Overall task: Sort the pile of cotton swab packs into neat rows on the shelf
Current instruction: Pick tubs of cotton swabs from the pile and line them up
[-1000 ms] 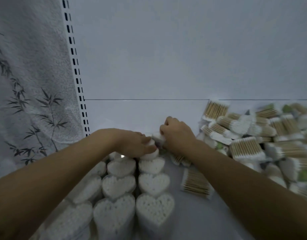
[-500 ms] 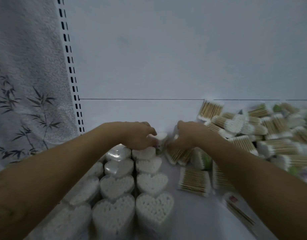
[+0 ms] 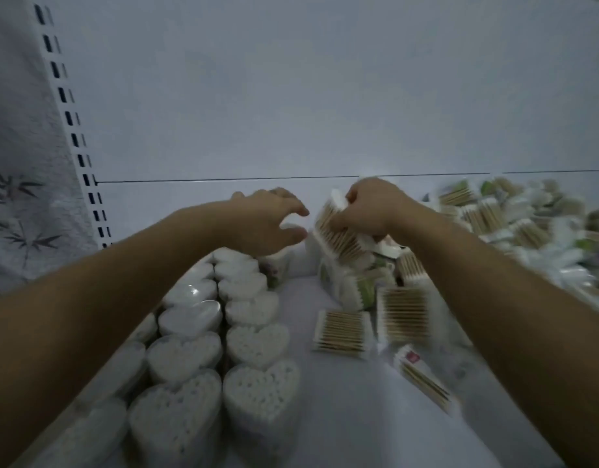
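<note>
The fingers [image 3: 353,197] of our right hand [image 3: 375,211] grasp a flat clear pack of wooden-stick cotton swabs [image 3: 338,236], held tilted just right of the white heart-shaped pack rows [image 3: 257,346]. Our left hand [image 3: 267,221] hovers with released, empty fingers over the rows' far end. A loose swab-pack pile [image 3: 527,224] lies farther right on the white shelf [image 3: 342,417].

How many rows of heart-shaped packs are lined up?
3. The right row borders the bare shelf, the middle row sits beside it, and the left row lies mostly under the left forearm; more may be hidden there.
</note>
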The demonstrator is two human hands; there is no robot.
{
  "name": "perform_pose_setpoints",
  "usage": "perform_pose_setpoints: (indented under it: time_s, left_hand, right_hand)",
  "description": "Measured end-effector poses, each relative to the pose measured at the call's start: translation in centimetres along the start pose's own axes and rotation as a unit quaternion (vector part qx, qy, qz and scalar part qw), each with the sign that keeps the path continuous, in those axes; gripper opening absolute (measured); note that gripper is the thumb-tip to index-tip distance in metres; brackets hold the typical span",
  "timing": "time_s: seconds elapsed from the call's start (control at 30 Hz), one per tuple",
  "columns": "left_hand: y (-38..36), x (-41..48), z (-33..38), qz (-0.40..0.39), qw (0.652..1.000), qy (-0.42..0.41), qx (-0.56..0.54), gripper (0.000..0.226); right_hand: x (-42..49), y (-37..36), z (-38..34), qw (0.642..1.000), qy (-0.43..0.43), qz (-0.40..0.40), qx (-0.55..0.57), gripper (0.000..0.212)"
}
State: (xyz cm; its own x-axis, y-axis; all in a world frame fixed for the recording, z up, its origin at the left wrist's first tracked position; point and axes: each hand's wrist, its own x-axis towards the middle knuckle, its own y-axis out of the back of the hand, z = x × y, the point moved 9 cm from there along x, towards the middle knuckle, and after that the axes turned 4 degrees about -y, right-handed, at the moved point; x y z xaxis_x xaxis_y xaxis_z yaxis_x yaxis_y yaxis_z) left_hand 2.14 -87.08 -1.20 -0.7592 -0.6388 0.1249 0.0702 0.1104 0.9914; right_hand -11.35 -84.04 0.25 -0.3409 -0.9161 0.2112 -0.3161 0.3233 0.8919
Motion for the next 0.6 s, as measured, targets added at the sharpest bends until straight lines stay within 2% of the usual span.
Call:
perform_pose_setpoints:
  time_s: [0.1, 0.23, 0.33, 0.4, 0.47, 0.53, 0.6]
  left_hand:
    - [2.3, 0.6, 1.2, 0.046, 0.998, -0.018, -0.036, 0.050]
    - [1.0, 1.8, 3.4, -0.018, 0.999, -0.031, 0.018, 0.050]
    - [-0.2, 2.5, 5.3, -0.057, 0.998, -0.029, 0.018, 0.049]
    - [-0.7, 2.9, 6.4, -0.075, 0.997, -0.029, 0.020, 0.048]
    - [-0.8, 3.4, 7.2, -0.086, 0.995, -0.028, 0.028, 0.048]
    - [-1.0, 3.8, 7.9, -0.095, 0.995, -0.029, 0.033, 0.047]
    - [-1.3, 3.8, 8.3, -0.104, 0.994, -0.024, 0.030, 0.047]
  right_hand:
    - [-0.2, 6.4, 1.7, 0.994, 0.008, 0.108, 0.028, 0.035]
    - [0.7, 13.3, 6.3, 0.960, 0.012, 0.278, 0.034, 0.037]
    - [1.3, 13.8, 9.5, 0.939, 0.018, 0.342, -0.029, 0.035]
    - [2.4, 11.4, 10.8, 0.953, 0.027, 0.283, -0.104, 0.036]
    - [3.6, 8.2, 11.9, 0.973, 0.027, 0.158, -0.168, 0.044]
    - [3.8, 6.7, 12.6, 0.988, 0.029, 0.071, -0.134, 0.058]
    - [3.4, 7.0, 12.4, 0.994, 0.048, 0.045, -0.084, 0.072]
